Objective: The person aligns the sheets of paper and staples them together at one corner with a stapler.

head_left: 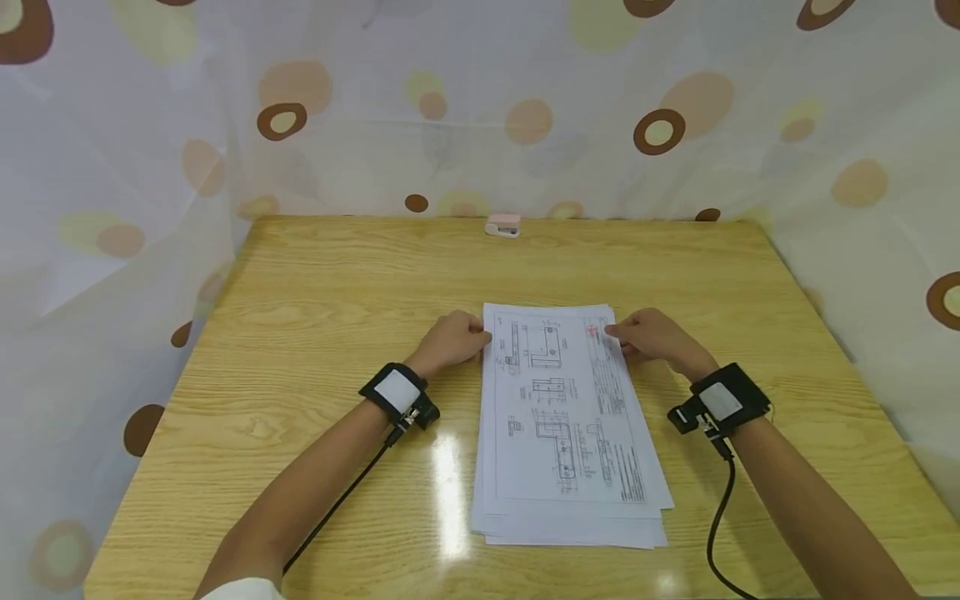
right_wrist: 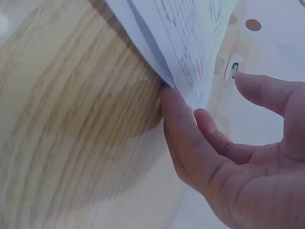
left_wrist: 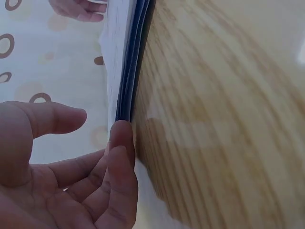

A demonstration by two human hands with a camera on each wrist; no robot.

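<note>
A stack of papers (head_left: 566,417) lies flat near the middle of the worktop (head_left: 300,333), its long side running away from the person. The top sheet bears printed technical drawings with a small red mark near the far right corner. The sheets are slightly fanned at the near end, so lower edges peek out beneath the top one.

The left hand (head_left: 450,340) sits at the far left edge of the papers, fingertips touching that edge. In the left wrist view the fingers (left_wrist: 121,143) lie nearly straight with their tips against the side of the stack, the thumb held apart above them; nothing is clamped. The right hand (head_left: 652,335) sits at the far right edge of the papers. In the right wrist view its fingers (right_wrist: 181,124) press against the edges of the sheets, which lift a little there, and the thumb hovers clear of the paper. Both hands are thus relaxed and spread, one on each side of the stack.

Each wrist carries a black strap with a cable trailing back along the forearm.

Beyond the papers, at the far edge of the worktop, rests a small pink stapler (head_left: 502,225). A spotted curtain (head_left: 150,150) hangs behind and to both sides of the worktop.
</note>
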